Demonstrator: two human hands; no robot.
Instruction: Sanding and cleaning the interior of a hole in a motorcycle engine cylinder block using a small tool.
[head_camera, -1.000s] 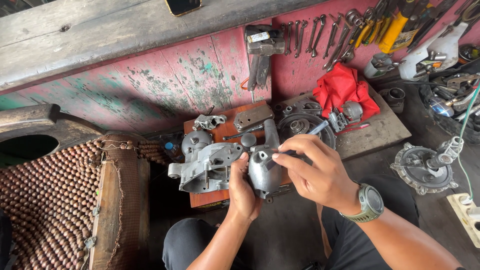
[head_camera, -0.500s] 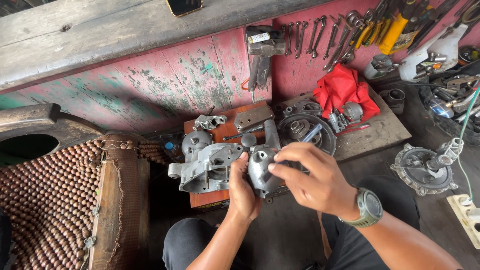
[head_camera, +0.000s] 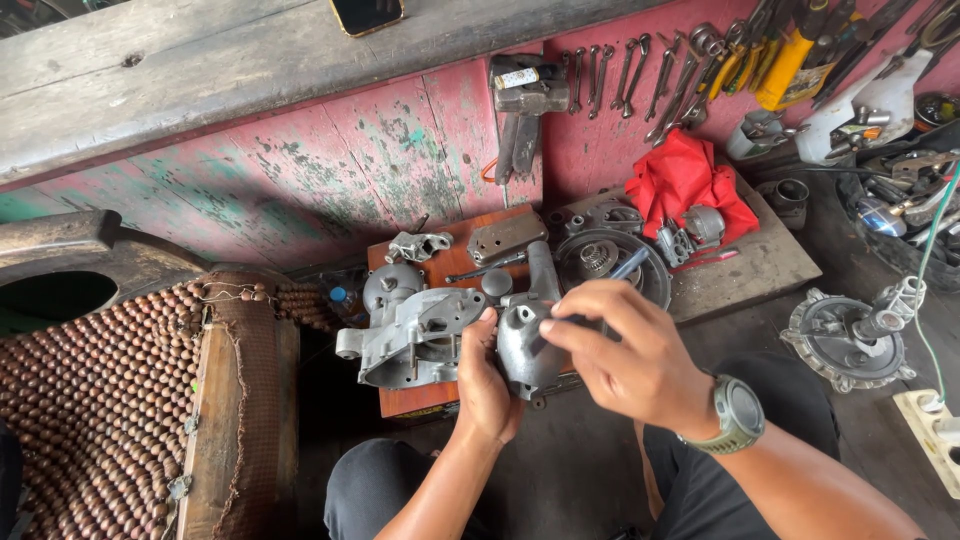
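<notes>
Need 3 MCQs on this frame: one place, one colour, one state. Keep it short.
1. Where does the red cloth lie?
A. on the wooden board by the wall
B. on the beaded seat
C. over the person's knee

2. What colour is the watch strap?
A. orange
B. olive green
C. white

3. How is the grey metal casing held?
A. lying untouched
B. hanging from the wall
C. in both hands

A: it lies right of the engine parts, below the wrenches.
B: the band is dull green.
C: left hand cups it, right hand fingers touch its top.

Soft, even daylight, sharp focus, dim lower floor, slight wide-angle bending at edges.
</notes>
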